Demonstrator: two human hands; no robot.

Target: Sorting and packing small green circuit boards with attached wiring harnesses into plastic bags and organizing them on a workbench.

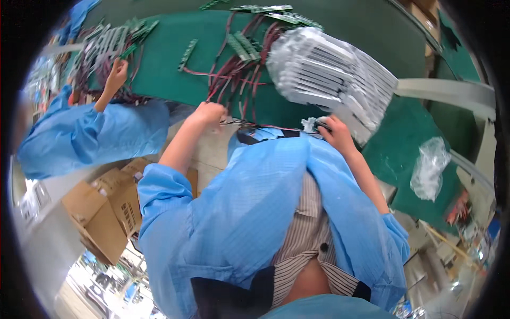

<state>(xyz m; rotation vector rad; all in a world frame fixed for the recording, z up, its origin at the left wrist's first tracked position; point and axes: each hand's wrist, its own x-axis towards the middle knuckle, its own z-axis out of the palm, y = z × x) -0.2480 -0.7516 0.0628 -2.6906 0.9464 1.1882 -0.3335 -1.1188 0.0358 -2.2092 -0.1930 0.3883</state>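
My left hand (211,115) is at the front edge of the green-topped table, slightly blurred, its fingers curled on thin red and black wires (260,125). These wires stretch across in front of my body toward my right hand (337,134). That hand pinches a small dark piece whose kind I cannot make out, with a crumpled bit of clear plastic (308,124) beside it. Beyond my hands, a bundle of red and black wires (228,74) leads to narrow green circuit boards (243,47). A stack of white strips in clear plastic wrap (332,72) lies just beyond my right hand.
At the left, a co-worker in a blue smock (106,133) handles boards with one hand (116,77). Open cardboard boxes (106,204) stand on the floor at lower left. A pale curved bar (446,93) and a crumpled clear bag (430,169) are at the right.
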